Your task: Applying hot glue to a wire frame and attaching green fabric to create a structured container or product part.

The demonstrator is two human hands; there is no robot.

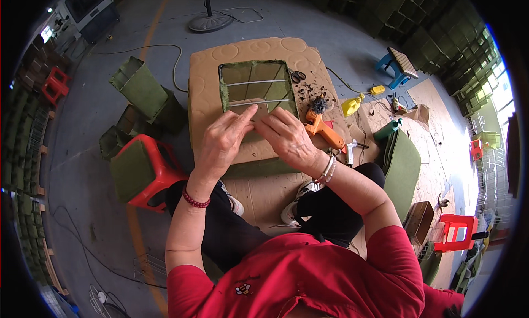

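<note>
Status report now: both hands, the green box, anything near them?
Left hand and right hand both pinching the near edge of the green fabric-lined wire box. Box lies open on the tan board. Orange glue gun beside right hand, not touching.

Single view, head-worn wide fisheye cam, left of a pair; looks steeply down from above the seated person onto lap and work area. Upright, not mirrored. Near field: red-shirted shoulders at lower edge, forearms rising to left hand (220,141) and right hand (286,136) at centre, close to lens. Mid field: cardboard tabletop (206,86) just beyond. Far field: concrete floor (82,169), bending toward the dark circular rim. No 2nd view, so no overlap.
</note>
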